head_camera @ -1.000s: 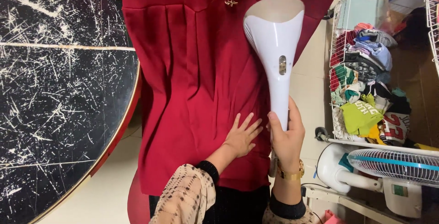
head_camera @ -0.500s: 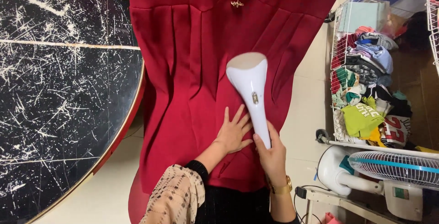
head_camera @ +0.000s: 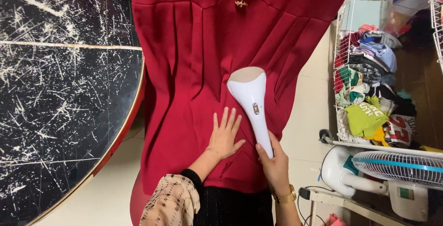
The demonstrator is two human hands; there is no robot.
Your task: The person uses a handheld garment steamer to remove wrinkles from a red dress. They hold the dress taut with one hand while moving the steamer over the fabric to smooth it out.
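Soft, even indoor light fills the view, bright enough to read colours cleanly, with no single strong source to be made out. The red garment [head_camera: 194,69] shows gentle shading in its pleats and a faint shadow beside the white steamer [head_camera: 251,101], whose glossy body carries a mild sheen. The dark round tabletop [head_camera: 55,92] reflects little glare. Focus is fairly sharp at centre; the fan [head_camera: 397,166] and clothes rack [head_camera: 369,83] at the right edge look slightly softer.

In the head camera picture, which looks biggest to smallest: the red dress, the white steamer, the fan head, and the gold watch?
1. red dress, by far
2. fan head, though cut off by the frame edge
3. white steamer, close to the fan head, so this order is unsure
4. gold watch, on the right hand
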